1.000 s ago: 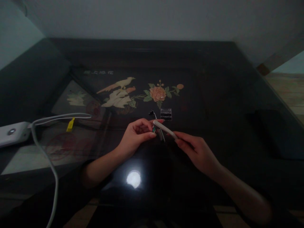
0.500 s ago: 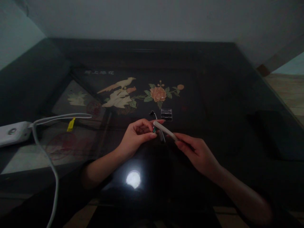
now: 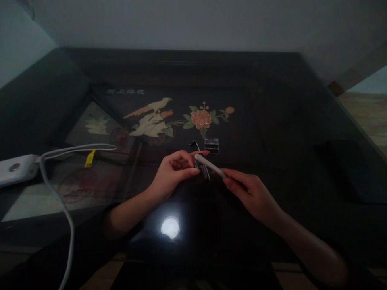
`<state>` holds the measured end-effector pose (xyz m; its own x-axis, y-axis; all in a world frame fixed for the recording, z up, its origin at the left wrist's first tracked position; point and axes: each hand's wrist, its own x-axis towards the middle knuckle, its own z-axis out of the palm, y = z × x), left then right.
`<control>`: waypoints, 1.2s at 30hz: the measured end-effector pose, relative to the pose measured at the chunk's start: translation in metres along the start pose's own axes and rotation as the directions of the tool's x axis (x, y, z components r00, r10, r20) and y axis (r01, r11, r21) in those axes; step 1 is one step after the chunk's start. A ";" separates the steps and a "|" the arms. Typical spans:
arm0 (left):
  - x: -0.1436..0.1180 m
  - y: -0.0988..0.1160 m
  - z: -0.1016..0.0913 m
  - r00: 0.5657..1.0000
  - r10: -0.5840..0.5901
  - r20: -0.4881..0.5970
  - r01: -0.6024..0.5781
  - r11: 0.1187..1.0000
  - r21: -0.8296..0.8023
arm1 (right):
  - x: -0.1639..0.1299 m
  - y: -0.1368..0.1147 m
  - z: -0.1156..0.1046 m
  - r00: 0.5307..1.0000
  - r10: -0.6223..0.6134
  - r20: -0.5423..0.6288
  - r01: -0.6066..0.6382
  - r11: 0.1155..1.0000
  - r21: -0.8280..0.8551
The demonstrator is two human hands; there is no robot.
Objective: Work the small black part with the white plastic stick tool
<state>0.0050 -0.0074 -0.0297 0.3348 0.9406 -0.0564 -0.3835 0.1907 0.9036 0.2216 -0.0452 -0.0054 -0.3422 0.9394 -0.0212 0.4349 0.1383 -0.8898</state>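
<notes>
My left hand (image 3: 177, 169) pinches a small dark piece with a green side (image 3: 196, 164) between thumb and fingers. My right hand (image 3: 254, 193) grips the lower end of a slim white stick-like tool (image 3: 213, 165). The tool's rounded upper end meets the small piece at my left fingertips, hiding part of it. Just under the tool, a narrow grey-and-white strip (image 3: 206, 173) shows; whether it is held or lies on the table I cannot tell. Beyond my fingers are a small black part (image 3: 192, 143) with a thin white wire and a little clear plastic case (image 3: 212, 145).
The glossy dark table (image 3: 281, 121) bears an inlaid bird (image 3: 155, 105) and flower (image 3: 201, 119). At the left lie a white device (image 3: 18, 169), a looped white cable (image 3: 68, 217) and a yellow tag (image 3: 90, 158). A dark flat object (image 3: 359, 171) is at the right.
Both hands keep almost the same place and grip. The white tool and the small piece show only a very slight shift; the table things stay put.
</notes>
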 end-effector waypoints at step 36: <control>0.002 -0.001 0.001 0.999 -0.010 -0.050 0.010 1.000 0.005 | 0.002 0.006 -0.001 0.997 0.006 -0.074 -0.012 0.997 -0.081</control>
<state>0.0069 -0.0060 -0.0308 0.2954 0.9515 -0.0862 -0.3755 0.1987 0.9053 0.2247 -0.0424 -0.0100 -0.2772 0.9608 0.0066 0.5050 0.1516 -0.8497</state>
